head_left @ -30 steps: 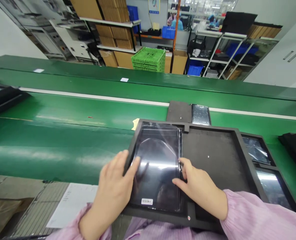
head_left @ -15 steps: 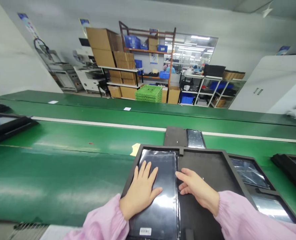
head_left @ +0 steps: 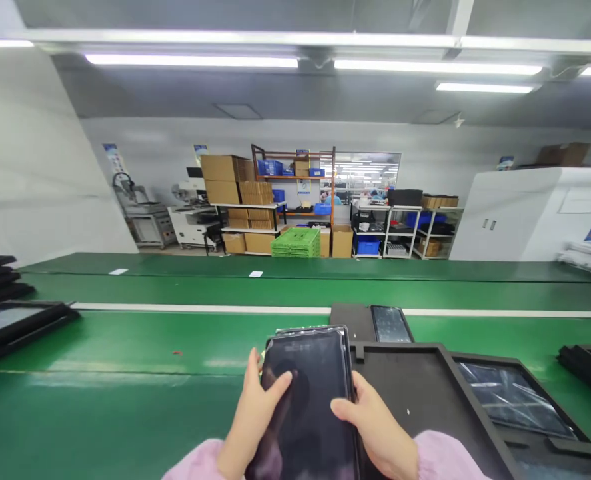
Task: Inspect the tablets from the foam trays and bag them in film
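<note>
Glossy dark panel, matt black tray

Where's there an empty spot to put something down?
On the green surface between the trays at far left and the left hand; just a red speck there. Right of the right hand, it's crowded with more trays and screens.

Here's a small stack of flat, dark panels, held by its two long sides, the short far end pointing away and the near end running out of view at the bottom. The top one shows a smooth, glossy, nearly black face with rounded far corners and soft reflections, while thin, shiny edges peek out beneath it, slightly out of line, just left of the black tray's bare recess.
</note>
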The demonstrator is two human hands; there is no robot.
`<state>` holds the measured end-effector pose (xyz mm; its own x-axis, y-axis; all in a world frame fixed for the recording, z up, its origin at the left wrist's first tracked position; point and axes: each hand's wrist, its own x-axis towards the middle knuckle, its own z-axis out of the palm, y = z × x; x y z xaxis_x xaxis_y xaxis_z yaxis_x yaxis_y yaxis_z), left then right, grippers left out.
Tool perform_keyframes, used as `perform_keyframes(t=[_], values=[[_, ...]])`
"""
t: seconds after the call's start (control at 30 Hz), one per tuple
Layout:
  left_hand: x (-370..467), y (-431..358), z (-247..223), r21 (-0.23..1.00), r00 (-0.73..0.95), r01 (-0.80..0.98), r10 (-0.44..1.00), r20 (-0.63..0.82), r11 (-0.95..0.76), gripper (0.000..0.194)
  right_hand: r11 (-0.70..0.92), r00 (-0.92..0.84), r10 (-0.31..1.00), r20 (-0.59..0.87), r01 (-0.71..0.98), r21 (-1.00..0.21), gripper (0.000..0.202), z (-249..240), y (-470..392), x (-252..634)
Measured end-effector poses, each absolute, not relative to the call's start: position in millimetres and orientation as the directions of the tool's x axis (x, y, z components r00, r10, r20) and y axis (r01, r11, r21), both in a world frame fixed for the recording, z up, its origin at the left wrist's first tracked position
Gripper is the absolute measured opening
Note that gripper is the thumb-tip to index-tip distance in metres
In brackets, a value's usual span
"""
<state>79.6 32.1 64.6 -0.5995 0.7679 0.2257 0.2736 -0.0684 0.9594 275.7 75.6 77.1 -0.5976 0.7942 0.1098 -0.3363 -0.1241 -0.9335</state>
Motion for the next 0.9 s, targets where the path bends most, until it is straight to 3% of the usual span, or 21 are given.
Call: perform_keyframes(t=[0.07,0.13,0.23,0.33,0.5,0.63,0.73,0.9], values=[[83.7,23.6,92.9,0.986,-0.469,-0.111,0.882,0.056,-0.121,0.058,-0.048,-0.637,0.737,0.226,-0.384,-0.922,0.036,91.1,77.7,287.9],[94.4,17.3,110.6,0.934,-0.399,-0.279,0.912,0.099,-0.224,0.046,0.081,-0.621,0.726,0.295,-0.349,-0.934,0.04,105.1,84.6,303.9],[118.2,19.1,116.1,0.907,-0.473,-0.204,0.848,0.239,-0.37,0.039,0.25,-0.52,0.781,0.347,-0.249,-0.936,0.059,119.3,97.8,329.4],[137.8,26.2,112.2,0.889,-0.345,-0.102,0.854,0.389,-0.446,0.043,0.333,-0.484,0.769,0.418,-0.254,-0.908,0.084,123.2,103.4,348.4],[134.5,20.9,106.5,0.786,-0.021,0.044,0.786,0.618,-0.617,0.056,0.498,-0.622,0.598,0.505,-0.205,-0.843,0.045,120.5,93.7,358.0],[125.4,8.0,92.6,0.744,0.059,0.169,0.76,0.648,-0.647,0.041,0.525,-0.678,0.548,0.49,-0.178,-0.832,0.043,119.4,87.9,360.9],[127.6,1.8,83.9,0.742,0.041,0.154,0.755,0.654,-0.652,0.042,0.536,-0.703,0.53,0.473,-0.155,-0.83,0.043,117.4,87.0,365.0],[134.2,-2.8,88.8,0.756,0.034,0.134,0.766,0.643,-0.641,0.042,0.428,-0.669,0.63,0.394,-0.123,-0.895,0.057,112.2,83.2,367.2]])
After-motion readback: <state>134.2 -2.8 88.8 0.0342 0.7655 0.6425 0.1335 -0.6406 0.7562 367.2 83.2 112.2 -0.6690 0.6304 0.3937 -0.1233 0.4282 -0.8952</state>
